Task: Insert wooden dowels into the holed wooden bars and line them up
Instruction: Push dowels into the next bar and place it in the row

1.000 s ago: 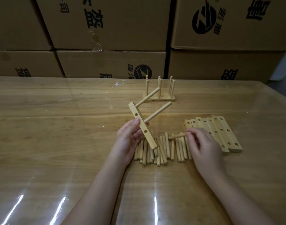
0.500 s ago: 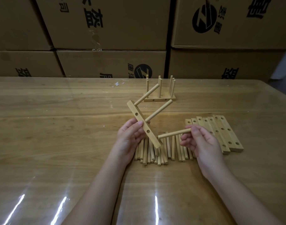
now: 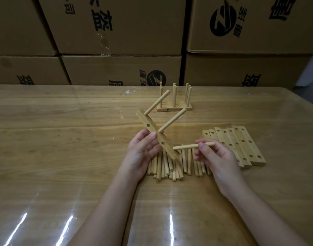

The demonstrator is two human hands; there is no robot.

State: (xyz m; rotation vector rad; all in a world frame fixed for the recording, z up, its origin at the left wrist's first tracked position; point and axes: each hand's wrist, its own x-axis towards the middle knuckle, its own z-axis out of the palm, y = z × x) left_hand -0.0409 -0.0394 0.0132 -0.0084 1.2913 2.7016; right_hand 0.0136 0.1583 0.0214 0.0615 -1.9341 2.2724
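The grip of the left hand (image 3: 141, 151) is clasping a pale two-dowelled wooden bar (image 3: 153, 131), the right hand (image 3: 214, 157) is pinching a third round wooden dowel (image 3: 186, 146), and bare holed bars (image 3: 241, 144) are waiting at three o'clock.

Item: one person, two limbs showing; left hand (image 3: 141, 153): showing bare, with slim fingers and a short, plain nail on the thumb; left forearm (image 3: 106, 210): showing bare along its whole visible length; right hand (image 3: 214, 157): showing bare, with smooth back and knuckles in view; right forearm (image 3: 255, 213): showing bare down to the frame's lower edge; both wrists showing uncovered.
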